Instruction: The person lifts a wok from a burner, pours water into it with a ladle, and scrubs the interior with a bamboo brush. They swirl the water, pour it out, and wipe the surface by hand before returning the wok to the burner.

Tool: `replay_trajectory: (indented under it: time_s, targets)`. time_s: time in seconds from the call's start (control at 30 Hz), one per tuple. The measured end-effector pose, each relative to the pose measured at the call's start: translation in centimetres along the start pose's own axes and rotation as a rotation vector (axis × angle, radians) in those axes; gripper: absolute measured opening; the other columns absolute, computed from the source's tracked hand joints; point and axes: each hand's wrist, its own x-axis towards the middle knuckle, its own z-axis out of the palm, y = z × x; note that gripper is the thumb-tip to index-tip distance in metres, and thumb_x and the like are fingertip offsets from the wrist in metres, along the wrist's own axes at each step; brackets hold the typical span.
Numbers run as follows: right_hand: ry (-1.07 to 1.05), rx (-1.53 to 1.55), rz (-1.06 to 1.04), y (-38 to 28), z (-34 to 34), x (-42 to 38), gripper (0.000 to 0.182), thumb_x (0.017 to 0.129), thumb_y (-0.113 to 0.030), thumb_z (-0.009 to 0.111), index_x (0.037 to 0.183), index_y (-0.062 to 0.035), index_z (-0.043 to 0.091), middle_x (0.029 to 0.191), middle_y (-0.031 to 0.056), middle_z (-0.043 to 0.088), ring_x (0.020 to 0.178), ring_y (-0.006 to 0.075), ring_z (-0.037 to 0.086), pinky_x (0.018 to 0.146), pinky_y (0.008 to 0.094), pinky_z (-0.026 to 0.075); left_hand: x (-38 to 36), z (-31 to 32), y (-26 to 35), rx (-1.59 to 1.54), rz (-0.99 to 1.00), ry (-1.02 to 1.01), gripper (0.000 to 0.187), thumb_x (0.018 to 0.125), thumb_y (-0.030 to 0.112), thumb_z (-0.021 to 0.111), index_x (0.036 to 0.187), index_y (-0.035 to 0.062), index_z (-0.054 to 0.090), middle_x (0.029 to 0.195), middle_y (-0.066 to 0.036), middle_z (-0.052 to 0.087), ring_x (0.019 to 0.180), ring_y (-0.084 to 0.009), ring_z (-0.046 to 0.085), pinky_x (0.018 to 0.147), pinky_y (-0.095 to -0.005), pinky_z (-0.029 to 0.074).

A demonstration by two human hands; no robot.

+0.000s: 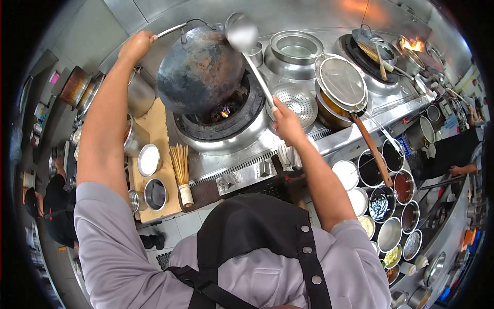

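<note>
My left hand (pixel 136 47) grips the handle of a dark wok (pixel 199 69) and holds it tilted up, its blackened underside facing me, above the burner ring (pixel 242 121) where a small flame shows. My right hand (pixel 286 123) holds the long handle of a steel ladle (pixel 242 32), whose bowl sits raised beside the wok's upper right rim. Both arms reach out from grey sleeves over a black apron.
A perforated strainer (pixel 297 100) and a mesh skimmer (pixel 340 82) over a pot lie right of the burner. Several seasoning bowls (pixel 381 203) line the right side. A bamboo brush (pixel 181 167) stands on the left board. Another wok station (pixel 373 51) burns far right; other people stand at both edges.
</note>
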Motion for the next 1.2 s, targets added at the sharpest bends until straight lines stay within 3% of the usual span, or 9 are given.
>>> replay_trajectory:
  time_s: [0.07,0.23,0.33,0.8,0.9,1.0,1.03,1.13,1.2]
  targets:
    - [-0.088,0.082,0.139,-1.4,-1.3,0.4,0.045,0.098,-0.023,0.049,0.143,-0.0202,0.045,0.060,-0.0003,0.049,0.049,0.0083,0.047,0.046,0.0271,0.042,-0.4,0.0,0.0,-0.010,0.033,0.019,0.035,0.096,0.040,0.050,0.104,0.0093,0.065,0.100,-0.016,0.067,0.096,-0.0365,0.061,0.079,-0.0478,0.046]
    - [0.074,0.076,-0.220,3.1,1.9,-0.7,0.045,0.099,-0.017,0.050,0.143,-0.0204,0.044,0.064,-0.0021,0.048,0.050,0.0056,0.042,0.044,0.0227,0.037,-0.7,0.1,0.0,-0.038,0.045,0.070,0.035,0.096,0.040,0.050,0.100,0.0076,0.064,0.093,-0.018,0.066,0.090,-0.0387,0.061,0.076,-0.0475,0.045]
    - [-0.069,0.062,-0.037,3.0,0.5,0.2,0.047,0.099,-0.017,0.049,0.145,-0.0207,0.041,0.065,-0.0014,0.048,0.055,0.0056,0.044,0.047,0.0233,0.040,-0.4,0.2,0.0,-0.013,0.050,0.067,0.036,0.095,0.040,0.050,0.100,0.0078,0.064,0.093,-0.017,0.066,0.090,-0.0380,0.061,0.076,-0.0474,0.045]
    - [0.020,-0.144,-0.224,4.4,2.4,-3.7,0.045,0.098,-0.016,0.053,0.142,-0.0179,0.045,0.066,0.0043,0.050,0.059,0.0094,0.048,0.059,0.0276,0.045,0.1,0.3,-0.3,0.016,0.026,0.026,0.037,0.095,0.042,0.050,0.103,0.0090,0.065,0.101,-0.016,0.067,0.097,-0.0369,0.061,0.080,-0.0487,0.046]
    - [0.020,-0.151,-0.132,2.3,2.1,-4.3,0.042,0.096,-0.018,0.054,0.138,-0.0161,0.050,0.077,0.0205,0.062,0.066,0.0256,0.060,0.070,0.0348,0.049,-0.3,0.5,-0.2,-0.006,-0.003,0.068,0.037,0.096,0.042,0.049,0.105,0.0092,0.065,0.102,-0.016,0.067,0.099,-0.0361,0.061,0.081,-0.0481,0.047]
    - [0.151,-0.189,-0.424,3.7,3.7,-4.4,0.041,0.095,-0.017,0.056,0.135,-0.0175,0.052,0.078,0.0216,0.064,0.068,0.0325,0.062,0.069,0.0377,0.049,-0.5,0.2,-0.2,-0.007,0.000,0.032,0.037,0.096,0.042,0.049,0.105,0.0096,0.065,0.104,-0.016,0.066,0.100,-0.0352,0.061,0.082,-0.0476,0.047]
    - [0.033,-0.419,-0.308,3.6,2.9,-3.7,0.042,0.094,-0.016,0.057,0.136,-0.0189,0.052,0.089,0.0230,0.066,0.077,0.0361,0.065,0.072,0.0386,0.050,-0.8,0.3,-0.1,-0.010,-0.008,0.029,0.037,0.096,0.042,0.049,0.105,0.0096,0.065,0.104,-0.016,0.066,0.100,-0.0352,0.061,0.082,-0.0476,0.047]
    - [0.019,-0.334,-0.311,2.4,2.4,-3.6,0.043,0.096,-0.014,0.054,0.139,-0.0155,0.048,0.087,0.0134,0.069,0.066,0.0213,0.060,0.069,0.0336,0.049,-0.7,0.6,-0.5,-0.002,-0.036,0.069,0.037,0.096,0.042,0.049,0.105,0.0102,0.065,0.104,-0.015,0.067,0.101,-0.0347,0.060,0.082,-0.0471,0.047]
    - [0.054,-0.276,-0.361,2.9,2.9,-3.9,0.043,0.096,-0.015,0.055,0.138,-0.0154,0.049,0.091,0.0160,0.068,0.068,0.0245,0.062,0.071,0.0350,0.049,-0.7,0.9,-0.2,-0.040,-0.031,0.080,0.036,0.096,0.042,0.049,0.105,0.0108,0.066,0.104,-0.015,0.067,0.101,-0.0348,0.060,0.083,-0.0472,0.047]
